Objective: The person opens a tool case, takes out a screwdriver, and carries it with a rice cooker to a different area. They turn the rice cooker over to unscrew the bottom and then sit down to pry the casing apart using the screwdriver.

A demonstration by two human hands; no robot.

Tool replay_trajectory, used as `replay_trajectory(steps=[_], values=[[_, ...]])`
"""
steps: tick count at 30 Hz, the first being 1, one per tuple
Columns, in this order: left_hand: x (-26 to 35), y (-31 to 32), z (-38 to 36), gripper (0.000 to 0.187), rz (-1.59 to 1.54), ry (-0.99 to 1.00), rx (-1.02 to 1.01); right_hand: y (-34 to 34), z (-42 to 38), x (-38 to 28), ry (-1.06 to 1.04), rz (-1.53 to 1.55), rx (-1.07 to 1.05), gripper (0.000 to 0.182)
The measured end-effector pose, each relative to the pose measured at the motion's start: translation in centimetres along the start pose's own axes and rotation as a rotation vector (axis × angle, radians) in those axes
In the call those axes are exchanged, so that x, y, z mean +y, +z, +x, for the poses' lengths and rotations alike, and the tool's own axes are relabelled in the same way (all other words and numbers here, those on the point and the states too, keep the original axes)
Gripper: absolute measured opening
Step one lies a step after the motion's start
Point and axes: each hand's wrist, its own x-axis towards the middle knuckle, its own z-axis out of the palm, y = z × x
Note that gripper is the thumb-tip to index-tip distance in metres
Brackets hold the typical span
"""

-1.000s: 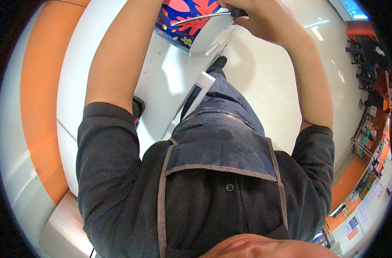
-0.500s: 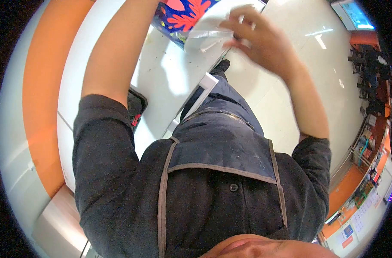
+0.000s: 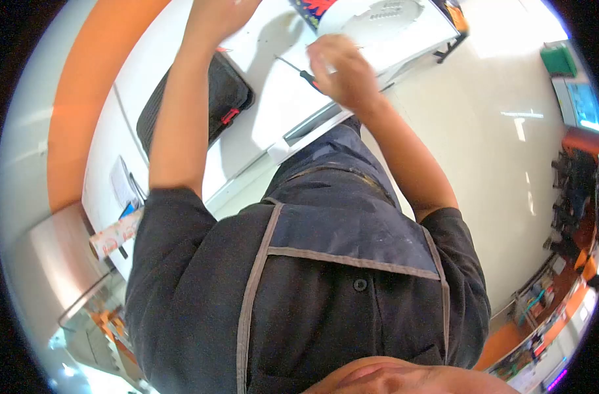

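Observation:
My right hand [image 3: 345, 71] is over the white table [image 3: 273, 108], its fingers curled in and slightly blurred; a small whitish patch shows by the fingertips, and I cannot tell what it is. Beside the palm is a screwdriver [image 3: 307, 77] with a dark handle touched with red, its thin shaft pointing left; the hand overlaps the handle's end. My left hand [image 3: 222, 18] reaches past the top edge of the view, so its fingers are mostly cut off. Under the left forearm sits a black textured case [image 3: 230, 92] with a red latch [image 3: 230, 116].
At the top lies a dark blue package with red leaf shapes [image 3: 316, 8], beside a pale rounded item [image 3: 391, 18]. A patterned roll [image 3: 115, 236] rests at the table's left end. The tiled floor [image 3: 483, 131] stretches right, towards a green box [image 3: 558, 60] and a screen [image 3: 583, 105].
The view has shifted, bringing the screwdriver and more of the black case into sight. My right hand has come down and left. Part of my left hand now shows at the top.

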Motion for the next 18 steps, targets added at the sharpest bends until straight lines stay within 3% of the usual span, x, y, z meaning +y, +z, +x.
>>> replay_trajectory(steps=[1,3,5,6,7,10,12,14,18], values=[[0.6,-2.3,-3.9,0.032,-0.056,-0.243,-0.074,-1.3,1.3,0.0,-0.111,-0.001,0.179,0.023],[2.1,-6.6,-12.6,0.033,-0.080,-0.630,-0.132,-3.9,4.1,-0.1,-0.052,-0.493,0.353,0.039],[3.1,-8.4,-20.3,0.025,0.005,-0.871,-0.097,-6.0,8.8,-0.1,0.019,-0.640,0.385,0.032],[3.1,-8.8,-24.1,0.023,-0.001,-0.933,-0.109,-6.6,10.3,0.0,0.120,-0.658,0.262,0.036],[2.7,-9.3,-27.9,0.028,0.040,-0.886,-0.196,-7.0,11.2,0.3,0.213,-0.676,0.132,0.040],[1.8,-9.5,-34.2,0.033,0.268,-0.674,-0.216,-6.3,11.0,3.4,-0.376,-0.942,0.196,0.033],[1.0,-8.8,-35.7,0.036,0.283,-0.603,-0.226,-6.2,10.4,5.4,-0.190,-0.798,0.053,0.044],[0.7,-7.8,-34.9,0.035,0.367,-0.690,-0.354,-6.1,9.8,6.6,-0.014,-0.663,-0.046,0.059],[-0.9,-10.4,-31.3,0.030,0.393,-0.760,-0.446,-5.4,10.1,5.5,0.029,-0.776,-0.095,0.060]])
